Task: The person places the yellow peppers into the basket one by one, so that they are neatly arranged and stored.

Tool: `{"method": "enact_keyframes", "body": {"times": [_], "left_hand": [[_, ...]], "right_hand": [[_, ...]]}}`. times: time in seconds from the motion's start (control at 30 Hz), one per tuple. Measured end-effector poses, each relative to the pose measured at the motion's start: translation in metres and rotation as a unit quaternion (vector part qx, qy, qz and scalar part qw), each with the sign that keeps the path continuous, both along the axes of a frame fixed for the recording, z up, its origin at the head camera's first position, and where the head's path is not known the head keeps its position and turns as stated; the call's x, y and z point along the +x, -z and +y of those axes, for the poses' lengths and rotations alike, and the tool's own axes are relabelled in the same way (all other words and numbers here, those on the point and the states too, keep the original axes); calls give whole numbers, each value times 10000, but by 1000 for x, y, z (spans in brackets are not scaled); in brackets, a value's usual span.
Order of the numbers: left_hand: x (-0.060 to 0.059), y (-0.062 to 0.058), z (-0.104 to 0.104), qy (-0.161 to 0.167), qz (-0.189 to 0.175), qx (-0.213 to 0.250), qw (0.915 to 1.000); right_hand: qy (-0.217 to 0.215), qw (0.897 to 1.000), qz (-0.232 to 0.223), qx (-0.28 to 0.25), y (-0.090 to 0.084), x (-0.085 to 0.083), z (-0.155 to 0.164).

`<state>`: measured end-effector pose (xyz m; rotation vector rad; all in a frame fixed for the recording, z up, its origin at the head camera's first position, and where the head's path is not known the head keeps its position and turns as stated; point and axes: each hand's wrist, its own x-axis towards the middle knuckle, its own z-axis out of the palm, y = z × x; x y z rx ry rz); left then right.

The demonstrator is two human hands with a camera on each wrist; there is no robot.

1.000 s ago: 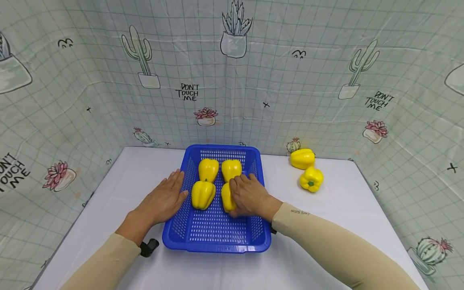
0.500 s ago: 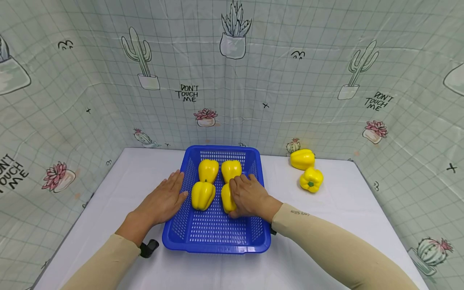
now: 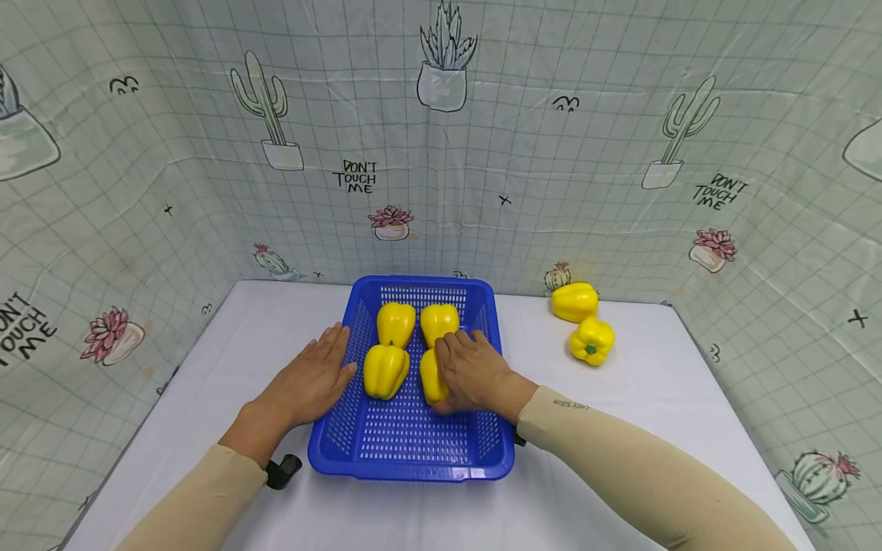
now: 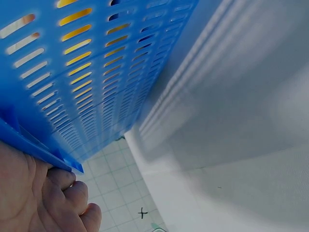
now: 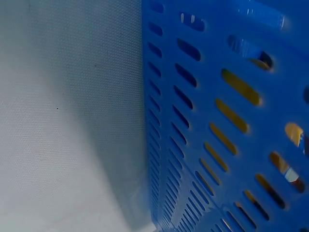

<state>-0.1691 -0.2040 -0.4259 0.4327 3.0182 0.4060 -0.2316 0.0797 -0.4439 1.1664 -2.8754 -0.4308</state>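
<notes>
A blue perforated plastic basket [image 3: 409, 470] stands on the white table. Inside it, my right hand [image 3: 477, 373] grips a yellow bell pepper [image 3: 431, 377] from above, its fingers over the far side and the thumb on the near side. Three more yellow bell peppers lie in the basket: one to the left [image 3: 386, 372] and two behind. My left hand [image 3: 313, 375] rests along the basket's left rim with straight fingers; the left wrist view shows this hand [image 4: 46, 198] right at the rim. The right wrist view shows only the basket's side wall [image 5: 217, 125], with yellow behind its slots; the right hand is hidden there.
Two yellow bell peppers lie on the table at the back right, one on its side [image 3: 575, 301] and one with its green stem [image 3: 592, 341] toward me. A patterned cloth [image 3: 517, 153] hangs behind the table and on both sides.
</notes>
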Motion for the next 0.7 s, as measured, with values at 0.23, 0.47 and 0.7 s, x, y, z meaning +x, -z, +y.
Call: {"method": "enact_keyframes", "body": {"times": [0.23, 0.47, 0.7], "left_hand": [[0, 0, 1, 6, -33, -15, 10000], [0, -1, 1, 14, -66, -27, 10000], [0, -2, 1, 19, -57, -54, 10000]], "right_hand": [[43, 9975, -162, -685, -2, -1, 3], [-166, 9924, -52, -1216, -6, -2, 12], [-442, 9826, 766, -1631, -23, -11, 43]]}}
